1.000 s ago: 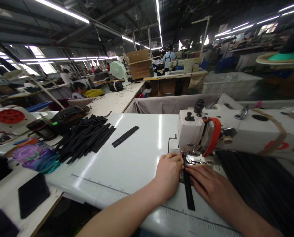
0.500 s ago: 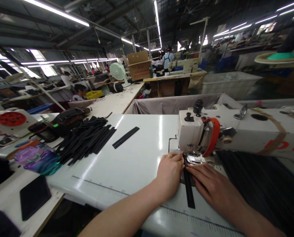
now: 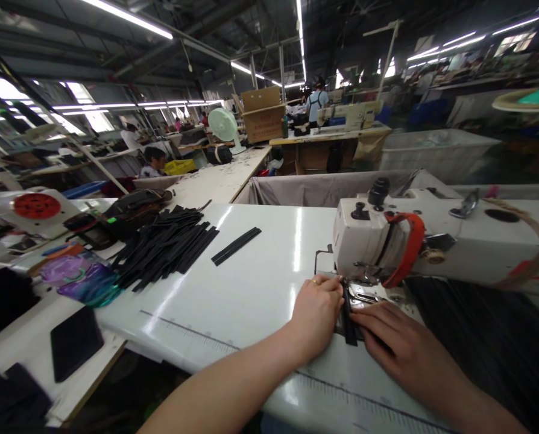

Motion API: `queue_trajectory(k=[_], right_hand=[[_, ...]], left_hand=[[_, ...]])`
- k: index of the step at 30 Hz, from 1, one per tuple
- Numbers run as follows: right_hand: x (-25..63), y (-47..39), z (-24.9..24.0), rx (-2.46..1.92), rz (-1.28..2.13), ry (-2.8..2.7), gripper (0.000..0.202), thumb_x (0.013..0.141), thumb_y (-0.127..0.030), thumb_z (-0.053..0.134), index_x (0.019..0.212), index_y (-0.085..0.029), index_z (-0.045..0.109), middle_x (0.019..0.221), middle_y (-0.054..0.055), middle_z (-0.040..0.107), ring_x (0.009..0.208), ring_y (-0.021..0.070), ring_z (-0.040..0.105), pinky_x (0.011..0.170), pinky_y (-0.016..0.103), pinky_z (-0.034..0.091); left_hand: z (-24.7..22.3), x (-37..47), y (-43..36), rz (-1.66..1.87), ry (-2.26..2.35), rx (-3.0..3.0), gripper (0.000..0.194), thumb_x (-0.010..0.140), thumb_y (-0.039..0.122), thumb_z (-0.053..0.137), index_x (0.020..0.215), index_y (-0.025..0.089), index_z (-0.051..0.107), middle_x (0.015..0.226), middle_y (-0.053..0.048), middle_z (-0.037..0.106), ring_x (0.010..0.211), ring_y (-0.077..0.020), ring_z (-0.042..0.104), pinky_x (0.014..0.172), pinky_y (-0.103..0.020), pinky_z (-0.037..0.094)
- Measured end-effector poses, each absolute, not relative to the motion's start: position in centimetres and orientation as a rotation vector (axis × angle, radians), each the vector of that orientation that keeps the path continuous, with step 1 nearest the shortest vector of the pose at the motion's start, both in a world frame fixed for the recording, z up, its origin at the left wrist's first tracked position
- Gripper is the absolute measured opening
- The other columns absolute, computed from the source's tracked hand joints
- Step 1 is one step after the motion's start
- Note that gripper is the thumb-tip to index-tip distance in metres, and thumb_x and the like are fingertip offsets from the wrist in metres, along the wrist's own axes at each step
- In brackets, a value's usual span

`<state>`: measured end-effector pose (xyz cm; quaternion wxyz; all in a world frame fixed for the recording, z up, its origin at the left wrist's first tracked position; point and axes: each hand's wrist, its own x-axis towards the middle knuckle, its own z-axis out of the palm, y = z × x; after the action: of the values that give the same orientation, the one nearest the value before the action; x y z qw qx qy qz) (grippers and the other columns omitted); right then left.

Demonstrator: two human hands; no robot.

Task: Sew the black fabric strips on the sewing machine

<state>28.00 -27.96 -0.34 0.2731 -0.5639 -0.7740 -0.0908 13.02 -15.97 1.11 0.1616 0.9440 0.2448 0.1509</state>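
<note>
A narrow black fabric strip [image 3: 349, 328] lies under the sewing machine head [image 3: 364, 235], its near end pointing toward me. My left hand [image 3: 319, 307] is closed at the strip's left edge, with bent fingers pressed together beside the metal presser foot [image 3: 362, 293]. From the right, my right hand [image 3: 398, 334] rests on the machine bed with fingers stretched out and fingertips touching the strip. The needle is hidden behind the machine head. To the left on the white table [image 3: 260, 289] lie a separate pair of black strips [image 3: 236, 246] and a heap of similar strips [image 3: 170, 244].
A purple and teal pouch [image 3: 82, 277] and a dark flat tablet-like object [image 3: 76, 343] lie at the left. Dark fabric [image 3: 477, 337] is spread right of the machine. Behind stand a green fan [image 3: 223, 125], a cardboard box [image 3: 264, 117] and several people at other stations.
The black strip has moved away from me under the machine head, so its near end is shorter. Both hands keep nearly the same place beside it. The view has shifted slightly.
</note>
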Motion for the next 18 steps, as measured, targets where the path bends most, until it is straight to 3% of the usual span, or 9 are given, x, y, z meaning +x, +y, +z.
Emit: queue_trajectory(k=[6,18], right_hand=[[28.0,-27.9,0.2,-1.461,-0.22,-2.077,0.019,0.092,-0.017,0.049,0.102,-0.022,0.065,0.101,0.005,0.068,0.096,0.0202,0.063,0.086,0.035,0.053],[28.1,-27.0,-0.7,-1.64,-0.36,-2.087,0.028,0.097,-0.021,0.04,0.112,-0.017,0.063,0.102,0.009,0.065,0.09,0.0236,0.062,0.076,0.039,0.054]], left_hand=[[1.2,13.1,-15.8,0.443,0.641,2.699,0.023,0.098,0.017,0.045,0.086,0.016,0.065,0.107,-0.006,0.067,0.101,-0.0197,0.056,0.093,-0.034,0.046],[1.2,13.0,-16.2,0.445,0.652,2.698,0.022,0.098,0.019,0.046,0.091,0.014,0.066,0.108,-0.008,0.066,0.102,-0.0222,0.054,0.092,-0.038,0.047]])
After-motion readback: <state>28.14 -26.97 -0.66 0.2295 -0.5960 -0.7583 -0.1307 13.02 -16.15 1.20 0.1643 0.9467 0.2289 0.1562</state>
